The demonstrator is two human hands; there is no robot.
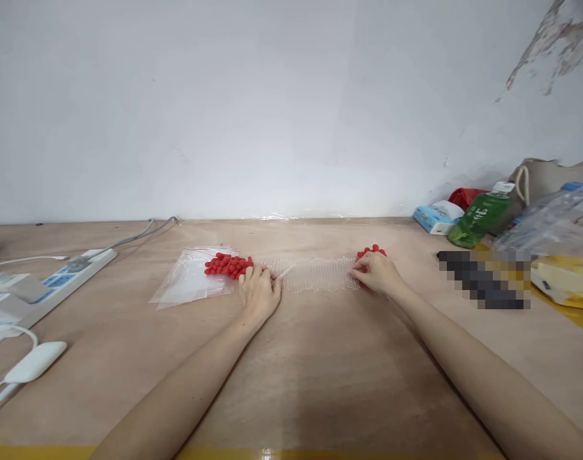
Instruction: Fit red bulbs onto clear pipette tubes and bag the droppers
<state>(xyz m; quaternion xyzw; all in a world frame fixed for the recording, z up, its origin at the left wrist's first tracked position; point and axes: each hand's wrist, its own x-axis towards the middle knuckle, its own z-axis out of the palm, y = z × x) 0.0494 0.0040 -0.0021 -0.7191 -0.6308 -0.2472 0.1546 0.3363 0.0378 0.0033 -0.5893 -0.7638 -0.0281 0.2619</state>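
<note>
L hand (pixel 260 294): thumb + fingers pinching clear stick (pixel 288 270), tip jutting rt toward row (pixel 323 275) on table (pixel 291 364); red pile (pixel 227 266) just beside fingers. R hand (pixel 380 272): fingers bent at row's rt end, 2nd red pile (pixel 376 248) just behind; can't tell if gripping.

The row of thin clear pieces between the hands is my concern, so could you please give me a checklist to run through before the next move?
1. Row of thin clear pieces lying side by side: ok.
2. Left hand at the row's left end, by the left red pile: ok.
3. Right hand at the row's right end, by the right red pile: ok.
4. Firm grip in either hand: cannot tell; the fingertips are too small to judge.
5. Clear bags off the row: ok, they lie to its left.
6. Green bottle away from both hands: ok, off to the right.
</note>
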